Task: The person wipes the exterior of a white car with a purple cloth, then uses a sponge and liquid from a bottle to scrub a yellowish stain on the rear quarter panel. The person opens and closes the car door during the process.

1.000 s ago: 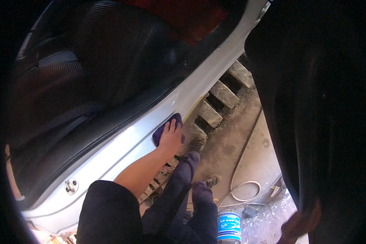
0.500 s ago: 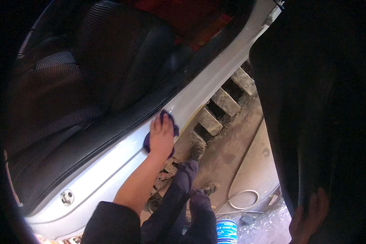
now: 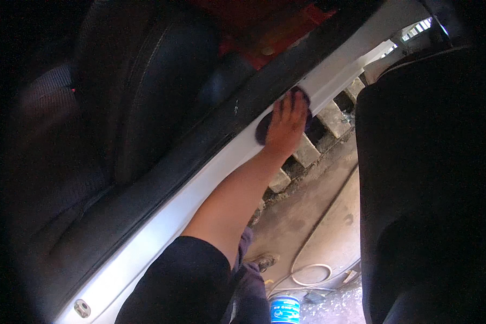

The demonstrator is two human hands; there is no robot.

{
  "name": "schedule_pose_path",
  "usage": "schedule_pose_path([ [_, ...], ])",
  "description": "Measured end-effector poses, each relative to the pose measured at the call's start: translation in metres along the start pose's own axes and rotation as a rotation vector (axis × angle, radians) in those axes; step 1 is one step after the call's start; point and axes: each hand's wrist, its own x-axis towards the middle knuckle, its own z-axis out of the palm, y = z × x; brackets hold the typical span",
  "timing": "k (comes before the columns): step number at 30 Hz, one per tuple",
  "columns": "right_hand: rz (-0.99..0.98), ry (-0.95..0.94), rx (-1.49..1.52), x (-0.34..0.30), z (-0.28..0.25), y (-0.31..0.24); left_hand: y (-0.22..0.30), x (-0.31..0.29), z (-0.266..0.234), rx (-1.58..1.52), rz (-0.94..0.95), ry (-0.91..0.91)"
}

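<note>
Log, head view | left hand [image 3: 289, 121] on dark cloth [image 3: 263, 129], against white car sill [image 3: 191, 189] | left grip: flat, fingers extended, not clenched | right grip: I cannot tell

The left sleeve [image 3: 178, 281] is black or very dark, plain over the part that shows, and ends in a neat, nearly straight hem circling the arm near the elbow. Past that hem the forearm [image 3: 232, 200] is bare, and so are the fingers [image 3: 297, 105]. The trousers [image 3: 252, 286] look a dusky purple-grey in the light and sink toward black in the shade. One shoe [image 3: 265, 262] is dark and brownish, rounded at the toe, with paler mottled patches; its finer details are too small to tell. The other shoe [image 3: 257, 214] shows only in part.
</note>
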Motion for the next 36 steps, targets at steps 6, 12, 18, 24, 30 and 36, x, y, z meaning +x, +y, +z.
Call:
schedule_pose_path([
  [6, 0.002, -0.018, 0.012, 0.019, 0.009, 0.006, 0.036, 0.127, 0.038, 0.047, 0.181, 0.116],
  [12, 0.023, -0.036, 0.024, 0.03, 0.01, 0.01, 0.029, 0.07, 0.017, 0.172, 0.399, -0.129],
  [18, 0.027, -0.045, 0.038, 0.038, 0.009, 0.017, 0.02, -0.045, 0.048, 0.259, 0.395, -0.174],
  [24, 0.029, -0.044, 0.029, 0.043, 0.011, 0.016, 0.083, 0.124, 0.078, 1.557, 0.727, -0.326],
  [30, 0.042, -0.041, 0.04, 0.042, 0.016, 0.017, 0.127, 0.181, 0.162, 1.205, 0.463, -0.128],
  [36, 0.046, -0.013, 0.04, 0.027, 0.005, 0.009, 0.084, 0.068, 0.091, 0.296, 0.246, -0.131],
])
